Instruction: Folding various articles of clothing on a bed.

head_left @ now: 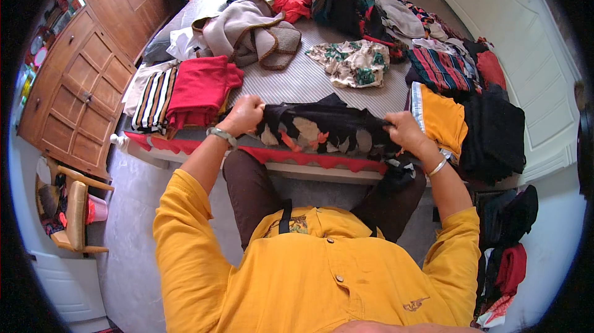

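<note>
A black garment with beige, grey and orange patches (307,130) is stretched sideways between my hands at the near edge of the bed. My left hand (244,115) is closed on its left end. On the right, my right hand (409,132) grips the other end. Part of the cloth hangs over the bed's edge near my right knee. Beside my left hand lies a folded red cloth (199,90), with a striped folded garment (153,99) to its left. Right of my right hand is a folded yellow garment (443,121), next to a black folded pile (493,132).
Beyond the garment, a floral cloth (356,63) lies on the striped bed sheet (288,89). A beige blanket (244,27) and heaped clothes cover the far side. A wooden cabinet (77,92) and chair (77,212) stand left; a white headboard-like panel (513,36) stands right.
</note>
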`<action>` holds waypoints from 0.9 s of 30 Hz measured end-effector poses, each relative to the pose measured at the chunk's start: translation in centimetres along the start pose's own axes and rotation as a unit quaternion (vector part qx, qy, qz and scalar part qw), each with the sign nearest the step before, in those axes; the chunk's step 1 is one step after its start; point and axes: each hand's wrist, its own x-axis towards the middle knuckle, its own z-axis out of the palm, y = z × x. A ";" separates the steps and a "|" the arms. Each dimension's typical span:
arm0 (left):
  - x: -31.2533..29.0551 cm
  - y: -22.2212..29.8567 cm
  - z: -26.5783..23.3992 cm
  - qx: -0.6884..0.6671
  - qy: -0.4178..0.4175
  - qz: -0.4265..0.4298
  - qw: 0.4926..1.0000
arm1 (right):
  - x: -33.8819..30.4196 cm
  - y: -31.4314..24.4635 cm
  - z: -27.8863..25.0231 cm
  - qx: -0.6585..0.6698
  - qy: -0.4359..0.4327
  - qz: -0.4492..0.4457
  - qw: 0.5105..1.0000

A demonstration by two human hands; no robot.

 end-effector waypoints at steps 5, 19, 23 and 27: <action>3.3 4.3 -5.1 -0.081 0.146 0.181 0.969 | 4.0 0.2 -7.2 -0.099 0.178 -0.024 0.979; -0.2 20.2 -20.2 0.099 0.362 0.350 0.858 | 6.2 -5.7 -22.4 0.274 0.320 0.046 0.906; -0.6 20.7 -20.1 0.093 0.387 0.382 0.834 | 7.6 -5.5 -23.9 0.175 0.477 -0.013 0.861; -1.8 21.2 -20.7 0.167 0.239 0.298 0.909 | 7.2 -5.1 -25.8 0.087 0.447 -0.046 0.889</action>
